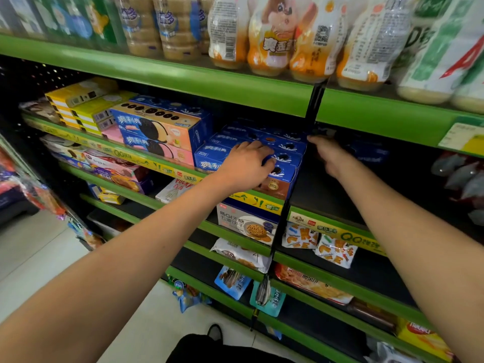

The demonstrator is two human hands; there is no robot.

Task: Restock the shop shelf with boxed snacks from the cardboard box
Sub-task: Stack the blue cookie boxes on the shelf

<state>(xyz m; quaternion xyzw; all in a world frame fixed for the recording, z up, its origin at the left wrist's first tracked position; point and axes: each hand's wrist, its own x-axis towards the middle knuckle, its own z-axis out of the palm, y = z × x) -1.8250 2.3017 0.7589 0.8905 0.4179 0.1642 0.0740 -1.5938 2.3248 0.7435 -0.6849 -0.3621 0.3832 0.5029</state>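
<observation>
Several blue boxed cookie snacks [285, 158] lie stacked on the green-edged shelf [183, 174] at mid height. My left hand [246, 166] rests on top of the front blue box, fingers curled over its upper edge. My right hand [327, 155] reaches into the dark shelf bay just right of the stack, past the black upright post [313, 108]; its fingertips are hidden in shadow. Whether it holds anything I cannot tell. The cardboard box is out of view.
Orange and pink cookie boxes [157, 132] and yellow boxes [81, 106] stand left of the blue stack. Bottled drinks [272, 38] fill the shelf above. Bagged snacks [332, 250] sit on lower shelves. A rack of hanging packets [39, 195] stands at the left over the pale floor.
</observation>
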